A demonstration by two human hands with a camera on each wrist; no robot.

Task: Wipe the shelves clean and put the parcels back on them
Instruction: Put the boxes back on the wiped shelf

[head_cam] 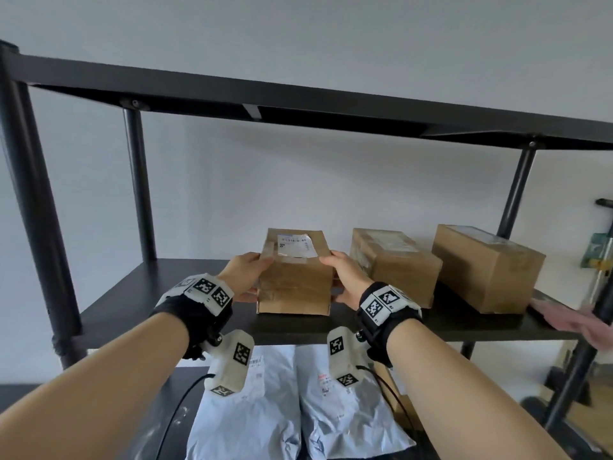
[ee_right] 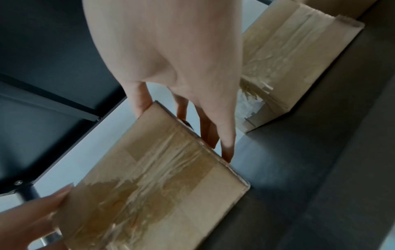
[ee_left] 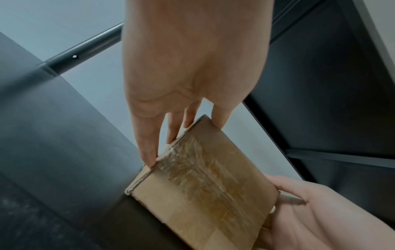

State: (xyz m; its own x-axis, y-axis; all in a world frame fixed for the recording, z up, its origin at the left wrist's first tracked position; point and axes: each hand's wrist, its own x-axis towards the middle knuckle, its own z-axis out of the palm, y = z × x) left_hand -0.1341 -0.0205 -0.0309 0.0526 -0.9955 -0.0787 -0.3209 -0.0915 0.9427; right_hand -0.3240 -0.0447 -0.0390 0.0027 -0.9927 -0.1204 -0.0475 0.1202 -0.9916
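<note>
Gripping the box point(head_cam: 295, 280) between left hand point(head_cam: 243, 277) and right hand point(head_cam: 346, 282), fingers pressed flat on its sides. Pushed right along the shelf point(head_cam: 132, 293), it could knock the neighbouring box point(head_cam: 396, 263).

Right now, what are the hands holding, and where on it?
Both hold the leftmost cardboard box: left hand on its left side, right hand on its right.

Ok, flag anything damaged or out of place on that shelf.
The middle box has torn tape and frayed paper at its end. A pink cloth lies on the shelf's right edge. Both hands grip the left box.
</note>
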